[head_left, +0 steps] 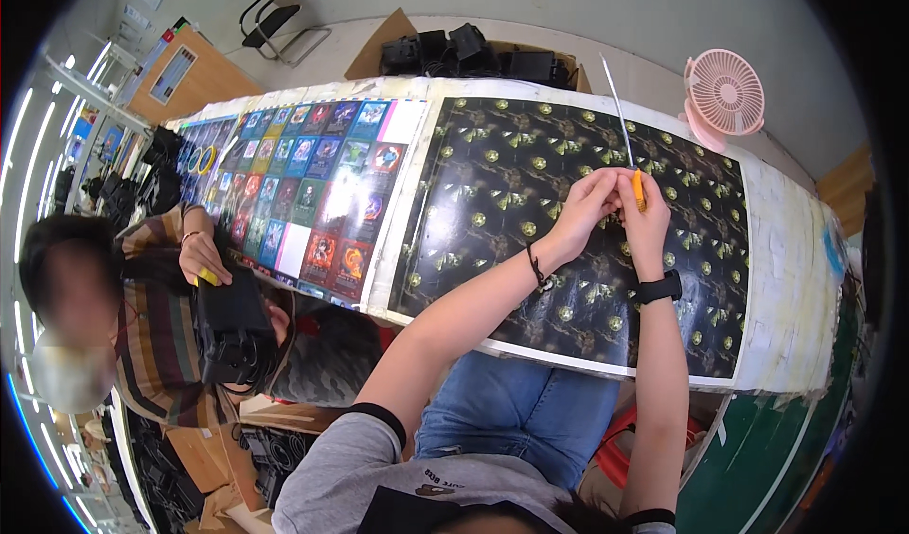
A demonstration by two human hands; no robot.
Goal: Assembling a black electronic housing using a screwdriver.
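Observation:
Above a large black printed sheet (454, 250) on the worktable, I hold a screwdriver with a yellow-orange handle (640, 194) and a long thin metal shaft (617, 108). The shaft points away from me, tipped toward the far edge. My right hand (647, 223), below a black wristwatch, is closed around the handle. My left hand (585, 214) has curled fingers and meets the right hand just beside the handle's top. Whatever lies between the left fingers, if anything, is hidden.
A pink fan (724, 94) stands at the far right. Colourful card sheets (317, 169) cover the table's left part. Beyond the table is a carton of black devices (473, 53). At left, a co-worker in a striped top (156, 330) handles a black device (230, 321).

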